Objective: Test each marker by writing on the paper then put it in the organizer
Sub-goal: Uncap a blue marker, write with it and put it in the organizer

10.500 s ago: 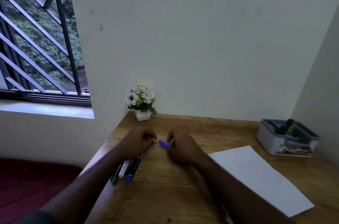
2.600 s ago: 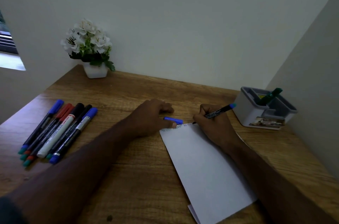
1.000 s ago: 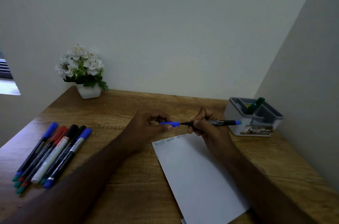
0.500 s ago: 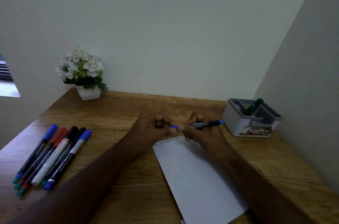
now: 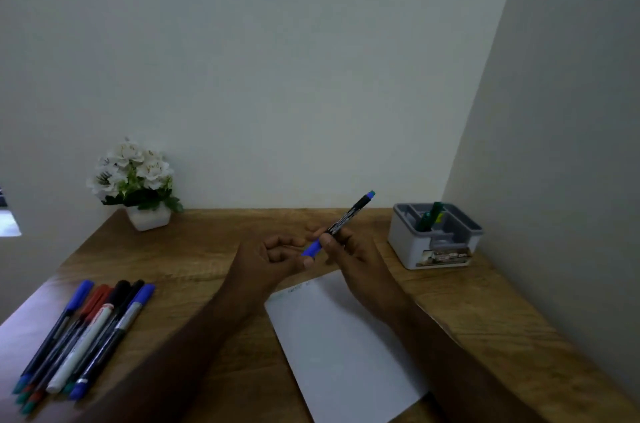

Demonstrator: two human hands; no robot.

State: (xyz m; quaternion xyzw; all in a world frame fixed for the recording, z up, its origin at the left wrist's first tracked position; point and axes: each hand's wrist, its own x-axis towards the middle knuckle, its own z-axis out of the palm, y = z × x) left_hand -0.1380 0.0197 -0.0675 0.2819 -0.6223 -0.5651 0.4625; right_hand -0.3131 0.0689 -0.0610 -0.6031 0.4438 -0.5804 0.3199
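My right hand (image 5: 349, 254) grips a capped blue marker (image 5: 341, 222), black-bodied, tilted with its rear end up and to the right. My left hand (image 5: 268, 258) sits just left of the blue cap with curled fingers and holds nothing that I can see. A white sheet of paper (image 5: 341, 346) lies below both hands, with faint writing along its top edge. The grey-and-white organizer (image 5: 401, 242) stands at the back right and holds a green marker (image 5: 427, 214). Several more markers (image 5: 83, 332) lie in a row at the left.
A small white pot of white flowers (image 5: 138, 187) stands at the back left of the wooden desk (image 5: 194, 259). Walls close in the desk behind and on the right. The desk's left edge runs just past the row of markers.
The cap went back onto the blue marker. My left hand has let go of it, and my right hand has tilted the marker's rear end upward and to the right.
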